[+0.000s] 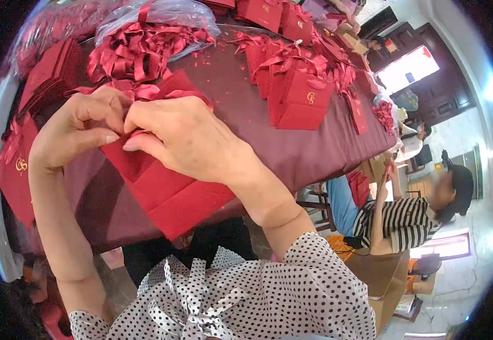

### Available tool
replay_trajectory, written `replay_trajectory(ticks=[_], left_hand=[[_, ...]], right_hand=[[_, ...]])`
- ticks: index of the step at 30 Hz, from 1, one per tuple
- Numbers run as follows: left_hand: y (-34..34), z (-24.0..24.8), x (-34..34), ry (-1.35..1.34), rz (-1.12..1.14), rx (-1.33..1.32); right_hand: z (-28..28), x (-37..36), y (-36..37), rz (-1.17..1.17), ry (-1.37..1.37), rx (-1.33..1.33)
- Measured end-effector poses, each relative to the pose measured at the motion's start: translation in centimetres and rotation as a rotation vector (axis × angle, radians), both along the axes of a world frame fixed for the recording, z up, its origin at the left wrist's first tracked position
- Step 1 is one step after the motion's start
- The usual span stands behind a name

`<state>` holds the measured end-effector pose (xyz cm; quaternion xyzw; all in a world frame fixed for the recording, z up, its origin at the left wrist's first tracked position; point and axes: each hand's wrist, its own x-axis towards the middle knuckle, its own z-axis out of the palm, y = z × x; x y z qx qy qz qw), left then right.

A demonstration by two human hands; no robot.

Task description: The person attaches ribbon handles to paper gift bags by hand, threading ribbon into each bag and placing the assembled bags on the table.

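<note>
A red paper gift bag [178, 198] lies flat on the cloth-covered table in front of me, its bottom end toward my body. Both hands meet over its top edge. My right hand [181, 136] is closed in a pinch, with a bit of shiny red ribbon [138, 134] between thumb and fingers. Close against it, my left hand [85, 124] has its fingers curled in and its thumb tip at the bag's edge; what it pinches is hidden. More red bag and ribbon shows just beyond my knuckles.
A heap of red ribbons [136, 54] spills from a clear plastic bag [187, 20] beyond my hands. Bag stacks stand at left [48, 73] and right [303, 93] on the dark red tablecloth [257, 147]. A person in a striped shirt [391, 221] sits at right, near a cardboard box [379, 277].
</note>
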<state>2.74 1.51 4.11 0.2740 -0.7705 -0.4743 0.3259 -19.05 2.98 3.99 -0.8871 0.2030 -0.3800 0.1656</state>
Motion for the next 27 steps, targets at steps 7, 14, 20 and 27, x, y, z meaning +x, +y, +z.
replay_trajectory(ticks=[7, 14, 20, 27], left_hand=[[0.7, 0.9, -0.8, -0.254, 0.053, -0.599], [1.0, 0.7, 0.1, -0.176, 0.150, -0.665], [0.7, -0.2, 0.3, 0.044, 0.142, -0.625], [0.1, -0.9, -0.3, -0.015, 0.271, -0.621]], right_hand=[[0.3, -0.2, -0.2, -0.025, 0.071, 0.056], [0.2, 0.4, -0.8, -0.091, 0.022, 0.055], [0.3, 1.0, -0.7, -0.040, 0.000, -0.087], [0.5, 0.7, -0.7, -0.037, 0.021, -0.102]])
